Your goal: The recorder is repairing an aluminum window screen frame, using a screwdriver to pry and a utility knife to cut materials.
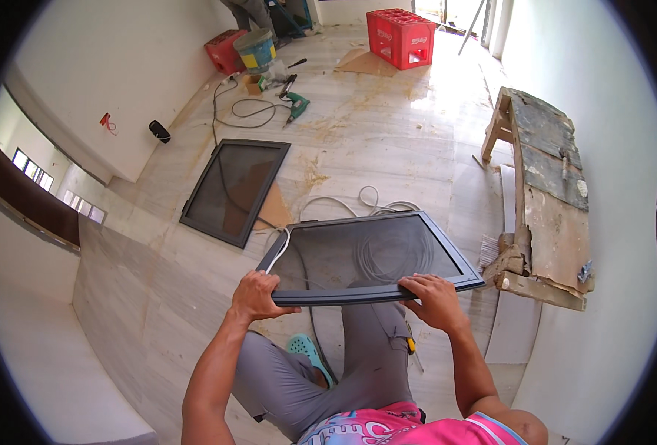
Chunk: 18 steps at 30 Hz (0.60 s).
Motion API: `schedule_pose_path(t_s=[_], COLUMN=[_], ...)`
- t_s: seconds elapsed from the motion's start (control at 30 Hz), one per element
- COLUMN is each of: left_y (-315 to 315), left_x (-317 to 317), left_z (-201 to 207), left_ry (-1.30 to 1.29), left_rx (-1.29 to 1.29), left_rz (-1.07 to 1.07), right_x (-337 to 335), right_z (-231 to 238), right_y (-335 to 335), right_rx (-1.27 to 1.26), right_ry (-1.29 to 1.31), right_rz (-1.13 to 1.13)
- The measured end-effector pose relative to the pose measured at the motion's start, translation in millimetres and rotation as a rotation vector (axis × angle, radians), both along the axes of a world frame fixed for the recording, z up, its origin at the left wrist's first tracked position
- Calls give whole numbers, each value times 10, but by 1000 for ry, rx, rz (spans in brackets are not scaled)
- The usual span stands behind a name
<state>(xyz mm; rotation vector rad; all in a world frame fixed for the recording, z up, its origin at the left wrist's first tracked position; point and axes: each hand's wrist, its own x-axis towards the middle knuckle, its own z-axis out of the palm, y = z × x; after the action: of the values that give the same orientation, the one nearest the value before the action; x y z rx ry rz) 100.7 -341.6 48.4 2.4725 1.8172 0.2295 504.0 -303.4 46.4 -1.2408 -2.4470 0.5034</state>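
Note:
A dark grey window screen frame (pixel 343 299) with see-through mesh is held tilted in front of my knees. My left hand (pixel 254 294) grips its near left corner. Near the right end of that same edge, my right hand (pixel 433 299) is closed around the bar. A white cord (pixel 280 251) runs over the frame's left side, close to my left fingers. Through the mesh shows a coil of grey cable (pixel 395 256) on the floor. A second mesh screen (pixel 232 174) lies flat beyond my left hand, with cardboard (pixel 273 208) beside it.
To the right stands a worn wooden bench (pixel 551 200), with a brush (pixel 489 251) at its near end. Farther off are a green power drill (pixel 296 107) with its cord, a bucket (pixel 256 52) and red crates (pixel 400 41). Another person's legs (pixel 253 13) show at the top.

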Motion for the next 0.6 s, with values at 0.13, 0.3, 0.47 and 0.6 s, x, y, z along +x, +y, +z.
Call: schedule_pose_path(t_s=[0.13, 0.3, 0.47, 0.6], left_y=[-10, -49, -24, -23], left_x=[31, 33, 37, 21], left_z=[17, 0, 36, 39], left_ry=[-5, -10, 28, 2], left_rx=[-68, -101, -107, 40], left_rz=[11, 18, 41, -8], right_x=[38, 38, 20, 18], right_z=[-93, -114, -88, -130], right_y=[-19, -47, -22, -60], right_rx=[-48, -48, -36, -57], right_ry=[8, 4, -1, -10], right_rz=[16, 10, -5, -9])
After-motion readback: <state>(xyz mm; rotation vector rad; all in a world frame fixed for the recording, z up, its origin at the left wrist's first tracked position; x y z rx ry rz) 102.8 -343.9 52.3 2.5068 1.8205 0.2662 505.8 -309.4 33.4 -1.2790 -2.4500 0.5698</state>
